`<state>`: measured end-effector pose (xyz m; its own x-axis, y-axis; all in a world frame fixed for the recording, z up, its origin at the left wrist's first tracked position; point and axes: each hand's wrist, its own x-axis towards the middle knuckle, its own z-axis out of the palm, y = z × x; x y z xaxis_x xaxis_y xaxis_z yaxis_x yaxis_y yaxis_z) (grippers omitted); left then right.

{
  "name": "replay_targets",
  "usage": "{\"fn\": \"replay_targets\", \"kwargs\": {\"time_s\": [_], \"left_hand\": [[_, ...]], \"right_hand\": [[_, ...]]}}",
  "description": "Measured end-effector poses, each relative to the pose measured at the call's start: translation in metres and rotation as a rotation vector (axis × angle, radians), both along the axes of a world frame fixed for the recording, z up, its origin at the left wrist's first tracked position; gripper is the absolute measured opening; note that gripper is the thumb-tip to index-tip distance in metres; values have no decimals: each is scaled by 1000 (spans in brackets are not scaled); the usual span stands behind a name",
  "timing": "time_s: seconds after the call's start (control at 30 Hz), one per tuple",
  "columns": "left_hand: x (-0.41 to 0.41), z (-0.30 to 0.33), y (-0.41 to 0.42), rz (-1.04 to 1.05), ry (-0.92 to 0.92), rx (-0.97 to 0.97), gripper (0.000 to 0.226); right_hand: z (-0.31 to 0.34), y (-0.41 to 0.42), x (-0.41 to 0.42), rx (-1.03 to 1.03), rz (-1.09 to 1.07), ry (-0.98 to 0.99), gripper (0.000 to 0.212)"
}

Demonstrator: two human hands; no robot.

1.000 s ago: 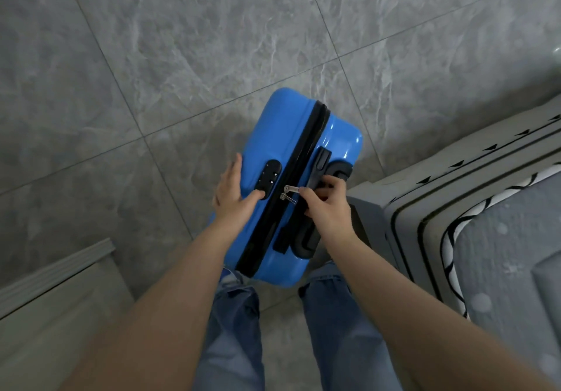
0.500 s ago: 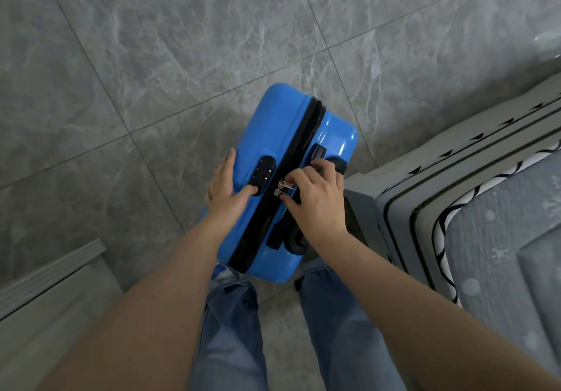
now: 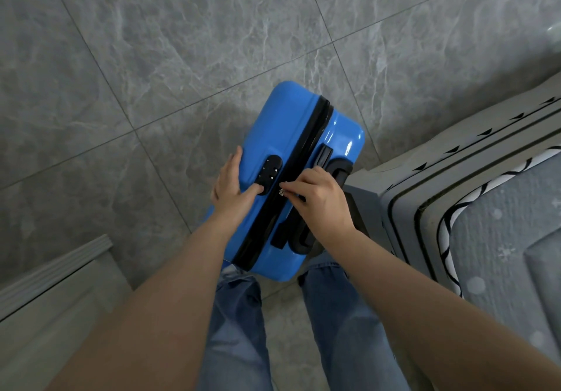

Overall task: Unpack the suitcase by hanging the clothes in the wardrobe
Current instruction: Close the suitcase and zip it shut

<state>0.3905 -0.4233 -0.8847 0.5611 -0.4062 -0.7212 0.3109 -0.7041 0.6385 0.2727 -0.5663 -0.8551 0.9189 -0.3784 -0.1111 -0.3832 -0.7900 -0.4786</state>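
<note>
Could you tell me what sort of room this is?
Probably a bedroom: a bed with patterned bedding on the right, grey marble-look floor tiles, and a blue suitcase beside it.

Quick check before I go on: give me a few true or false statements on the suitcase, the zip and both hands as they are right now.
1. The suitcase is blue. True.
2. It lies open on the floor. False: it stands closed, its black zip shut along the visible edge.
3. The right hand pinches the zip pull. True.
4. The left hand holds a hanger. False: it rests on the shell, thumb on the lock.
5. Clothes hang over the bed. False: no clothes show.
</note>
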Motion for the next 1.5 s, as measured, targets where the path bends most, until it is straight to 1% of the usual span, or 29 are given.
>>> {"fn": "replay_targets", "kwargs": {"time_s": [0.13, 0.33, 0.6, 0.73, 0.9, 1.17, 1.33, 1.4, 1.5], "left_hand": [[-5, 0, -3, -34, -28, -5, 89], [-10, 3, -5, -47, -21, -19, 89], [-12, 5, -4, -47, -19, -34, 83], [-12, 7, -6, -58, -39, -6, 84], [-16, 9, -9, -91, -51, 33, 84], [-17, 10, -10, -104, -51, 34, 86], [-16, 11, -8, -101, -30, 24, 85], [-16, 10, -8, -102, -32, 23, 85], [-18, 10, -8, -105, -42, 20, 85]], "right_hand": [[1, -4, -8, -27, 39, -22, 7], [9, -7, -16, 14, -32, 1, 7], [9, -5, -8, -15, -139, 36, 8], [7, -10, -9, 51, -149, 20, 5], [2, -9, -9, 136, -170, -1, 8], [0, -4, -9, 187, -131, -29, 15], [2, -6, -11, 181, -135, -66, 28], [3, -6, -12, 163, -143, -85, 26], [1, -4, -11, 148, -173, -109, 18]]}}
